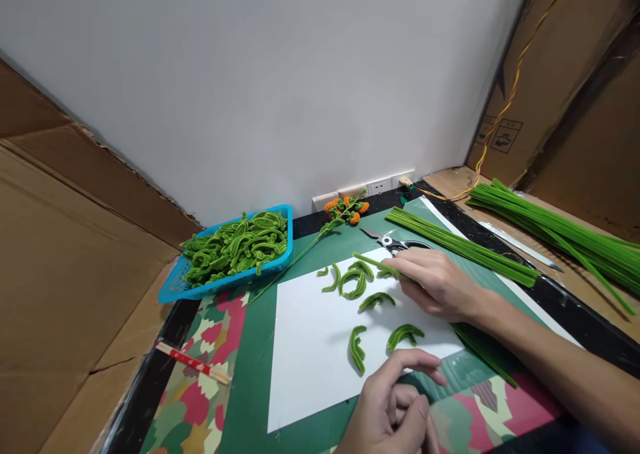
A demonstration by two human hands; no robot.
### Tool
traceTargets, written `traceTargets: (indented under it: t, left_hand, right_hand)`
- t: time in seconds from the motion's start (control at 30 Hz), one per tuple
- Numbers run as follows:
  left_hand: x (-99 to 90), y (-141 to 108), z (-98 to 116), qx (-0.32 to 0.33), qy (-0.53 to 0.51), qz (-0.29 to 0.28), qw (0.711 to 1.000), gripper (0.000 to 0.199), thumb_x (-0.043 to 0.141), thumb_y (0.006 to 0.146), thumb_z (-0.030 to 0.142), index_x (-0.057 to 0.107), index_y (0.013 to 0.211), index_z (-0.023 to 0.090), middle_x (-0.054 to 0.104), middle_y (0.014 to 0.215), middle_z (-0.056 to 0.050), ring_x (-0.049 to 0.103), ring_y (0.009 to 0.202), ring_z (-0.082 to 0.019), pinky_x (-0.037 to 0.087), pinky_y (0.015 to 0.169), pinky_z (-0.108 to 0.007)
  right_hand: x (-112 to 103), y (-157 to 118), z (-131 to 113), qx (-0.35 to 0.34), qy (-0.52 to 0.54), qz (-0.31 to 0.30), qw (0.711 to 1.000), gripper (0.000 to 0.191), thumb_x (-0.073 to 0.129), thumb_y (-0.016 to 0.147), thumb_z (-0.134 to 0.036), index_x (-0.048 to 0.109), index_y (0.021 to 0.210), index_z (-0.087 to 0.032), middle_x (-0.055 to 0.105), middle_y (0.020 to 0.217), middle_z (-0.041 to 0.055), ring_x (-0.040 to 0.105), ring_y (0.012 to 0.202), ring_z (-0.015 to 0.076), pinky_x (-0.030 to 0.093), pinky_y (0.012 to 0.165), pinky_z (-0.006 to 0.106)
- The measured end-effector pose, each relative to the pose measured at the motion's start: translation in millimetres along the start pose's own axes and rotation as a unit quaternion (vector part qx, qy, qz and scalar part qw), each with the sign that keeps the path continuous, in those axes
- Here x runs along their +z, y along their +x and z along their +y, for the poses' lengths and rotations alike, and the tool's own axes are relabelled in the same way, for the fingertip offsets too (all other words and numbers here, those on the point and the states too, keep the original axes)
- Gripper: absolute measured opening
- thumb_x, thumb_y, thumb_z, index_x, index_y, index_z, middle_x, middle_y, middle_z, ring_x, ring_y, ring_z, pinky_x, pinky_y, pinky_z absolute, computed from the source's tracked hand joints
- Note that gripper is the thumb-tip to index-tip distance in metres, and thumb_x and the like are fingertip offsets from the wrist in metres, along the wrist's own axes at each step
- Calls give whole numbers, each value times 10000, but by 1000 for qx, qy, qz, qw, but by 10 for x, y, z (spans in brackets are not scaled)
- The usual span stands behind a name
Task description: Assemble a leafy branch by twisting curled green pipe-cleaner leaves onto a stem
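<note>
My right hand (437,284) is closed over a long green pipe cleaner (373,261), whose tip points left above the white paper (305,361). A green length also shows below the wrist. My left hand (395,401) is at the paper's front edge, index finger stretched out and the other fingers curled, with nothing visible in it. Closest to it lie two bent pipe-cleaner pieces, one on the left (357,349) and a thicker curl (404,336). Several more curled green pieces (353,284) lie farther back. Scissors (393,241) lie behind my right hand, which partly hides them.
A blue basket (273,265) full of curled green pieces stands at the left. Beside it lies an orange-flowered stem (345,211). Straight pipe cleaners lie in a small bundle (460,247) and a larger pile (560,234) at right. Wrapped chopsticks (193,361) lie left.
</note>
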State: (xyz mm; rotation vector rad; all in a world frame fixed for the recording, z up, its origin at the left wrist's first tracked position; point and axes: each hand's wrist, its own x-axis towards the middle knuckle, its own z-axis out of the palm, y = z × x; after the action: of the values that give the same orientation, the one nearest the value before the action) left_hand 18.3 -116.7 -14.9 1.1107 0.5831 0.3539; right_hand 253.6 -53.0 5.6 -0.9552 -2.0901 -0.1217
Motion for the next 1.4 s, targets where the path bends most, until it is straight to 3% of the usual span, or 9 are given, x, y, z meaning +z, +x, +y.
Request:
traceTargets:
  t: [0.2,0.4,0.57,0.7,0.97,1.07,1.17,1.3,1.4]
  left_hand:
    - [20,31,4,9,25,-18,999,541,694,964,693,635,993,156,516,742,19,485,445,-39,330,440,-152]
    - [5,31,-8,-10,8,-22,1000,547,712,958,685,626,1072,158,611,872,-30,499,463,-21,327,436,-143]
    - [-37,30,-86,40,-16,-35,998,450,694,1024,554,557,1318,243,626,1024,-39,556,484,-17,374,424,-108]
    - [-56,46,-150,65,-34,-46,996,487,665,1056,505,448,1456,332,630,1060,-26,598,513,-25,446,459,-99]
    - [-69,31,-109,25,95,-72,993,453,590,1063,561,712,1182,141,695,926,-99,652,631,-112,493,566,-176]
    - [-58,36,-21,108,273,-76,953,273,624,1008,281,758,1208,154,763,1062,-156,750,896,-242,610,798,-311]
    - [-68,90,12,219,399,-127,881,536,575,947,111,647,1474,179,745,1318,-216,718,1233,-362,597,1050,-462]
    - [-108,194,-15,320,536,-190,758,690,493,1059,182,306,1721,129,600,1555,-306,560,1481,-448,483,1194,-599]
    - [-133,244,24,316,566,-235,724,761,517,1097,345,207,1747,100,527,1620,-319,500,1530,-465,434,1227,-623]
  right_hand:
    - [-11,-82,65,30,-24,8,999,274,484,1039,-135,681,1225,-170,683,670,10,548,520,159,332,552,309]
    - [-44,-55,-24,190,29,118,974,194,578,1018,-262,765,1021,-209,550,540,-23,451,467,141,321,543,311]
    - [-163,80,34,394,358,220,818,385,635,1031,-538,735,848,-214,404,512,-44,321,461,123,233,467,287]
    - [-217,114,126,427,621,97,651,320,760,948,-530,722,906,-216,282,476,-114,154,428,80,182,418,238]
    - [-93,90,-1,386,680,32,623,344,741,983,-515,733,929,-175,513,540,-71,299,401,52,220,434,216]
    - [-76,84,41,403,666,43,626,337,748,971,-504,742,927,-170,527,540,-59,317,416,61,224,448,227]
    - [-78,80,104,424,645,74,632,322,767,946,-489,739,910,-170,544,567,-49,318,424,64,230,442,234]
    - [-86,86,136,428,637,97,633,305,784,917,-466,735,893,-166,540,584,-49,318,426,61,239,438,235]
    - [-88,95,115,428,638,99,632,297,770,929,-456,735,886,-164,536,586,-46,308,433,64,228,443,241]
